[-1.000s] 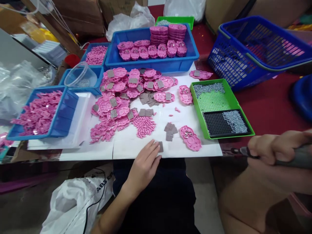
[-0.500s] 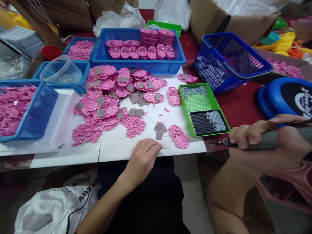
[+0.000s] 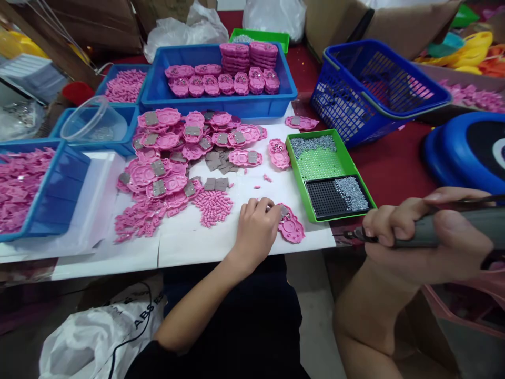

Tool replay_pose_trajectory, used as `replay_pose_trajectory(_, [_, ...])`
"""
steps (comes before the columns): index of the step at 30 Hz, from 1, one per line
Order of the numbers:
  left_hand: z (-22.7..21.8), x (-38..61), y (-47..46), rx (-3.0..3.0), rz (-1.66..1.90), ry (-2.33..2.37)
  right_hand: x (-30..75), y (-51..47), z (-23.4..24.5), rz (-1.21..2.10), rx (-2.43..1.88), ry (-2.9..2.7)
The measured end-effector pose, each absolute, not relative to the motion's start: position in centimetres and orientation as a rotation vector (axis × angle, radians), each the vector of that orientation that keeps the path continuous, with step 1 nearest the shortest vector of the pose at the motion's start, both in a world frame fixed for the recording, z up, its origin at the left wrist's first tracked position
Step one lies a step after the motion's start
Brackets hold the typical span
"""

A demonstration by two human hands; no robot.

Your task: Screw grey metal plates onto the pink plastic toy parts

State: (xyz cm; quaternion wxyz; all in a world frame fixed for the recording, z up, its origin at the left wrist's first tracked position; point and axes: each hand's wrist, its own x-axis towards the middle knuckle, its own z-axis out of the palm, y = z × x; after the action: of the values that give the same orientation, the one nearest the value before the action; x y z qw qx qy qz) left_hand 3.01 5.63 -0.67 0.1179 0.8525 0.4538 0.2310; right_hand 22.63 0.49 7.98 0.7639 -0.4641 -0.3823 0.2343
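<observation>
My left hand [image 3: 257, 231] is closed at the near edge of the white work surface, its fingertips at a pink plastic shell [image 3: 292, 227]. A small grey square plate [image 3: 283, 211] shows at those fingertips, over the shell's upper left part. The fingers hide the spot where loose grey plates lay. On the right, my right hand [image 3: 426, 237] is wrapped round a grey electric screwdriver [image 3: 418, 230], whose tip points left, just off the lower right corner of a green tray [image 3: 303, 181]. That tray holds many small screws [image 3: 351, 193], some on a black perforated plate [image 3: 320, 199].
Pink shells [image 3: 168, 171] with grey plates are heaped on the left, beside small pink parts [image 3: 213, 207]. Behind stands a blue bin [image 3: 221, 108] of assembled pink pieces. A blue basket [image 3: 343, 113] and a blue round object [image 3: 457, 152] stand to the right.
My left hand has moved right and slightly up, over the loose grey plates to the pink shell, with a grey plate at its fingertips. My right hand keeps hold of the screwdriver. The view has shifted slightly.
</observation>
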Motion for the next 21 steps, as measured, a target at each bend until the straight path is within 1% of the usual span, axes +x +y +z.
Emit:
replay_pose_trajectory(5, [-0.9,2.7,5.2,2.531,0.786,1.216,23.0,0.8,8.1,0.472,-1.025,-0.838])
replay_pose_trajectory(11, [-0.9,2.8,4.7,2.52,0.868,1.105,24.6,2.0,8.7,0.341,-1.041,-0.717])
replay_pose_trajectory(16, [-0.9,3.0,4.6,2.455,0.887,1.041,26.6,3.7,7.8,0.286,-0.996,-0.643])
replay_pose_trajectory(21, [-1.1,3.3,4.5,2.419,0.91,1.024,27.1,5.3,7.2,0.289,-1.024,-0.696])
